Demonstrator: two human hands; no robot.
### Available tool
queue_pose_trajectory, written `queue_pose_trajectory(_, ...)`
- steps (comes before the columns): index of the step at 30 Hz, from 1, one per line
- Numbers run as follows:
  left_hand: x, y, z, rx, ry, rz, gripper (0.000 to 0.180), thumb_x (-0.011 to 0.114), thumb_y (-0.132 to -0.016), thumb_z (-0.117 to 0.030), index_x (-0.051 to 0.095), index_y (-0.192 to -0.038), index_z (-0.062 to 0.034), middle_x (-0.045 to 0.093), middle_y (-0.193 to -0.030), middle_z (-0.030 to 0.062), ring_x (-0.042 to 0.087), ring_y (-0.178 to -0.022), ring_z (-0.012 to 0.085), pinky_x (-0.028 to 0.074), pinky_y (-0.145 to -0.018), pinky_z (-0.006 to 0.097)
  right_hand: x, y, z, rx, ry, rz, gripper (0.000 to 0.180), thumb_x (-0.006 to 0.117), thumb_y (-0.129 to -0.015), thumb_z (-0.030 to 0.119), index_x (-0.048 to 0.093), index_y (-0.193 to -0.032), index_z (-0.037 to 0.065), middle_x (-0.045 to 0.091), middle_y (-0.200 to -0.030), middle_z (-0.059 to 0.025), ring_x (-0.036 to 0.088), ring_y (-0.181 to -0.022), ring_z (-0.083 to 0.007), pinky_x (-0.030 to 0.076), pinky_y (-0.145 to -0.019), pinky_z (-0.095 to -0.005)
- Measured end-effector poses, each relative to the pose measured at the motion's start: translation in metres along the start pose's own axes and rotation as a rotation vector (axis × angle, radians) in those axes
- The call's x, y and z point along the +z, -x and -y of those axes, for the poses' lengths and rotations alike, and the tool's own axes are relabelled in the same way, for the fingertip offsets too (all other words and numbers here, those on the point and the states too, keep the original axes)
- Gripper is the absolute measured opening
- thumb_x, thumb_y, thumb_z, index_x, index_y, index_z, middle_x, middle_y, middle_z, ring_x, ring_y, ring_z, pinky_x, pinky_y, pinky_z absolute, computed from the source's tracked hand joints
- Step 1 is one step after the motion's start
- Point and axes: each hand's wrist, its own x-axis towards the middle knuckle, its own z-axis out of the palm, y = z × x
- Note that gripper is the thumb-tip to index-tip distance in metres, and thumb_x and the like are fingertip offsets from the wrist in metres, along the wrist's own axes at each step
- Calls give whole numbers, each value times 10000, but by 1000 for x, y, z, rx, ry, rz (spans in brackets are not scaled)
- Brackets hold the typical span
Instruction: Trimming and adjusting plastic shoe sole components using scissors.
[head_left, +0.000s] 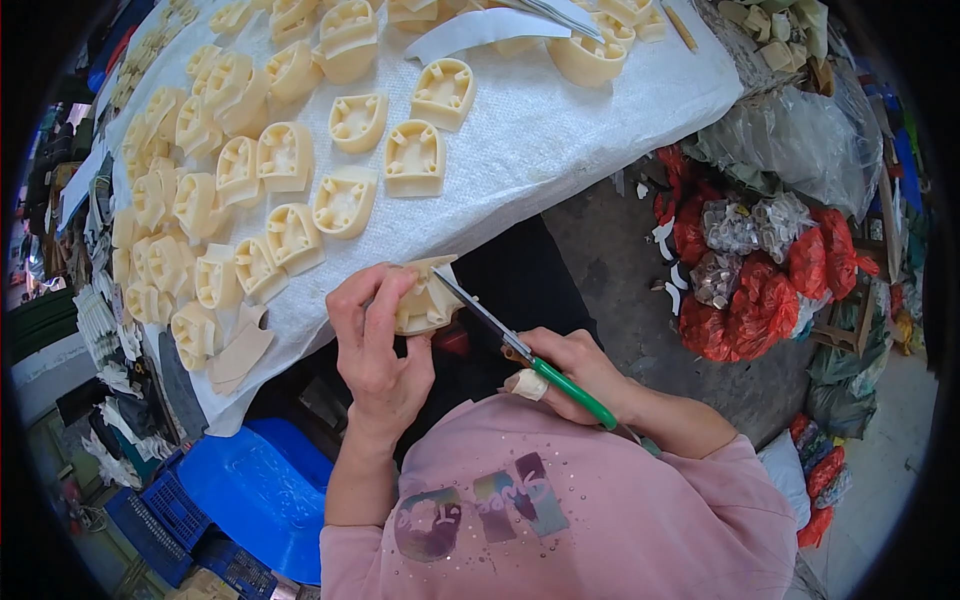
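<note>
My left hand [375, 325] is closed around a cream moulded piece [428, 305], hollow and shaped like a shoe heel, raised off the table's near edge. My right hand [575, 370] grips green-handled scissors [575, 393], with a pale wrapping [526, 384] around one digit. The scissors' metal blades [483, 314] point up and left, their tips against or just over the piece's upper right edge. Whether the blades have material between them I cannot tell. Similar cream pieces [415, 160] lie on the white-covered table [560, 150], most with their hollow side up.
White cut sheets [490, 32] and a pencil-like stick [680, 28] lie at the table's far side. Tan flat pieces [243, 350] rest near its left corner. A blue plastic basin [255, 485] stands lower left. Red bags [740, 310] and white scraps [665, 240] are on the floor right.
</note>
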Motion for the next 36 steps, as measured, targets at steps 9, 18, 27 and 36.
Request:
queue_pose_trajectory(9,-2,-5,7,-158,4,-9,609,737,-567,74,563,-1139,-42,545,-1115,135,538,-1052,293,444,-892,364,-23,4,-3,120,202,-124,700,785,-703,213,455,-1308,91,470,-884,-83,488,-746,-209,420,-664,-314)
queue_pose_trajectory(18,-9,-14,21,-161,-163,111,641,733,-565,82,578,-1172,-53,564,-1138,111,514,-1048,298,416,-925,382,-66,-16,4,97,-348,-185,883,719,-683,81,259,-1425,-52,456,-1170,-68,445,-1118,-145,267,-1041,-271)
queue_pose_trajectory(27,-10,-14,22,-207,-136,96,654,769,-536,55,602,-1161,-48,593,-1136,118,534,-1068,281,426,-940,365,-44,-64,22,-267,-989,-213,735,577,-819,75,211,-1452,2,497,-998,-83,510,-857,-136,422,-784,-276)
queue_pose_trajectory(36,-6,-13,25,-152,-132,49,645,777,-518,61,607,-1129,-57,601,-1098,102,537,-988,289,446,-858,364,15,-134,21,-401,-946,-212,621,541,-844,89,264,-1399,53,477,-897,-58,437,-722,-139,374,-686,-288)
